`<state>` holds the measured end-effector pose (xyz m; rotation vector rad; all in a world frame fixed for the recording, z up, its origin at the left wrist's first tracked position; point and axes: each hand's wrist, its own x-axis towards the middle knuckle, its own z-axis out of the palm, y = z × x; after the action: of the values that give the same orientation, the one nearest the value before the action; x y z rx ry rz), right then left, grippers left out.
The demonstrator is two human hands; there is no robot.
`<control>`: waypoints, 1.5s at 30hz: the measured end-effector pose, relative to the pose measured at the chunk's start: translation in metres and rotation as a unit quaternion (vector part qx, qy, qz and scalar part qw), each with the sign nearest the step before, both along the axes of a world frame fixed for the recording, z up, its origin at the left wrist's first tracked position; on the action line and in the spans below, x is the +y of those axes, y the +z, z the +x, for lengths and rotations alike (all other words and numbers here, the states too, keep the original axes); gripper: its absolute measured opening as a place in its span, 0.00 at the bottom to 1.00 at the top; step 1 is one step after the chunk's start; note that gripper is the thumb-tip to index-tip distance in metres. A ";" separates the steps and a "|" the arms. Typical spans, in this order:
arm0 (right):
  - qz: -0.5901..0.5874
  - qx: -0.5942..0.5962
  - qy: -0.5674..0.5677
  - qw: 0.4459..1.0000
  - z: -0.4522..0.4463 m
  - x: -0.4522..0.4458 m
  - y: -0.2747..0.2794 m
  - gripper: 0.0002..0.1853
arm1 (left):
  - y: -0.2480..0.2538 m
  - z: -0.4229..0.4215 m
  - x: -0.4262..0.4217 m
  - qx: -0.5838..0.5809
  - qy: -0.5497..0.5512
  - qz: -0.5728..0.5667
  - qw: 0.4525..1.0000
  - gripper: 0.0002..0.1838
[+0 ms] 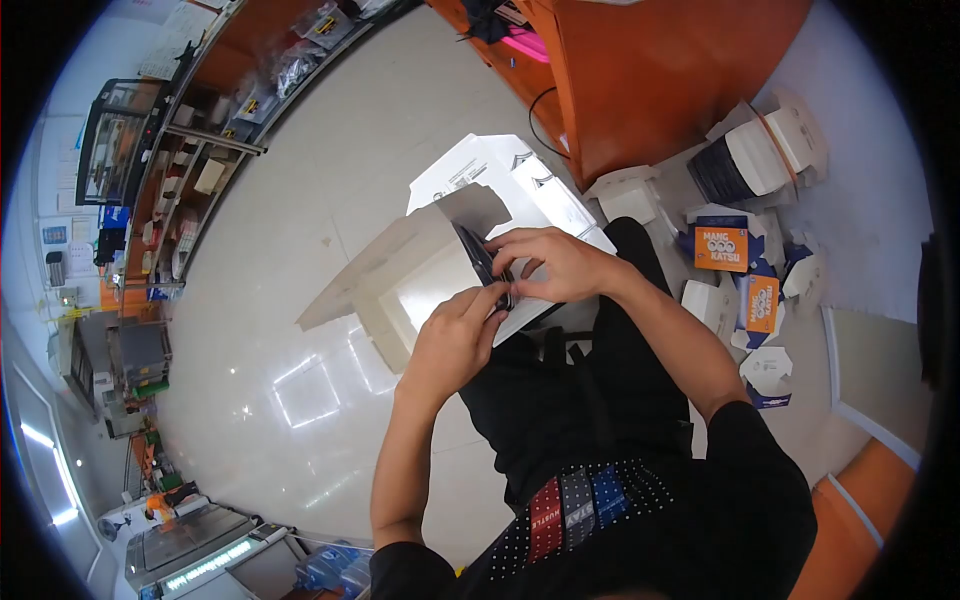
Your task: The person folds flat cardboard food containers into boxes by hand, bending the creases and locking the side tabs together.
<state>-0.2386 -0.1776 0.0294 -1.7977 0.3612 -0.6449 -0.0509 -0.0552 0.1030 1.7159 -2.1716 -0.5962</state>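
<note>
A partly folded cardboard food box (pixel 376 306) sits in front of me, its pale inside facing up and a long flap sticking out to the left. My left hand (pixel 452 335) pinches the near part of its right side, where a dark printed flap (pixel 474 255) stands up. From the right, my right hand (pixel 553 264) has its thumb and fingers closed on the same flap. The fingertips of both hands almost meet there and partly hide the fold. Beneath and behind the box lie flat white box sheets (pixel 470 165) with printed marks.
Folded boxes (pixel 721 246) in white, blue and orange lie on the floor at right, near a strapped stack of cartons (pixel 760 157). An orange cabinet (pixel 660 80) stands behind. Shelves with bagged goods (pixel 293 68) line the left, and water bottles (pixel 328 566) stand low down.
</note>
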 end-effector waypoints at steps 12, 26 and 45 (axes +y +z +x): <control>-0.157 0.151 -0.214 0.952 0.043 0.045 0.020 0.10 | -0.006 0.057 0.056 -0.084 0.459 -0.114 0.877 0.25; -0.246 0.171 -0.166 0.940 0.035 0.043 0.017 0.11 | -0.013 0.078 0.052 -0.139 0.393 -0.084 0.905 0.20; 0.155 0.522 -0.254 0.799 -0.150 -0.108 -0.399 0.14 | -0.038 0.094 0.072 0.207 0.581 0.001 0.787 0.30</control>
<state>-0.3888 -0.2853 -0.3701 -1.5727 1.6386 0.1503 0.0432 0.0168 0.0654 2.1980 -0.5461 -0.5025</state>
